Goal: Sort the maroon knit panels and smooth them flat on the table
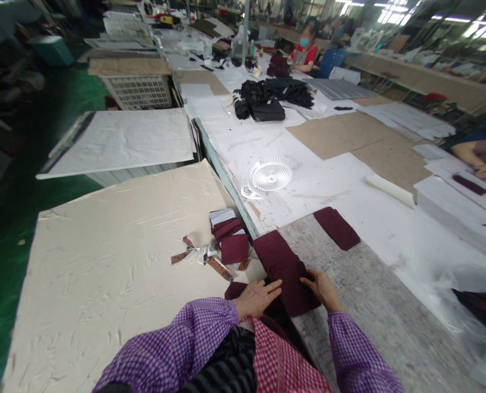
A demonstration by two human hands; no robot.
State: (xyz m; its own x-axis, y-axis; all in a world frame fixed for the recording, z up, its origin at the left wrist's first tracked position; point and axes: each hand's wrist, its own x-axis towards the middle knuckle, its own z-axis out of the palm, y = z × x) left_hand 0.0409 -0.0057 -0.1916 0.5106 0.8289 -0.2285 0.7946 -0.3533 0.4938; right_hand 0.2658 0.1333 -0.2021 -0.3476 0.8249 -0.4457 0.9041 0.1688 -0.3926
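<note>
A long folded maroon fabric piece (pixel 281 261) lies across the near edge of the grey-topped table. My left hand (pixel 258 298) rests by its left edge, fingers stretched out and fingertips touching the cloth. At the opposite edge my right hand (pixel 323 289) pinches the fabric, its thumb partly hidden. Under my left wrist another bit of maroon cloth (pixel 233 290) shows. Beyond it is a stack of maroon and pale grey pieces (pixel 234 248), beside patterned ribbon strips (pixel 222 267). Farther right, a smaller maroon piece (pixel 336 227) lies flat by itself.
A small white fan (pixel 270 176) stands ahead on white paper. Behind it sits a pile of black items (pixel 267 98). The cream-covered surface (pixel 115 262) fills my left side. A paper roll (pixel 391 190) lies to the right, and another person's arm (pixel 472 158) reaches in there.
</note>
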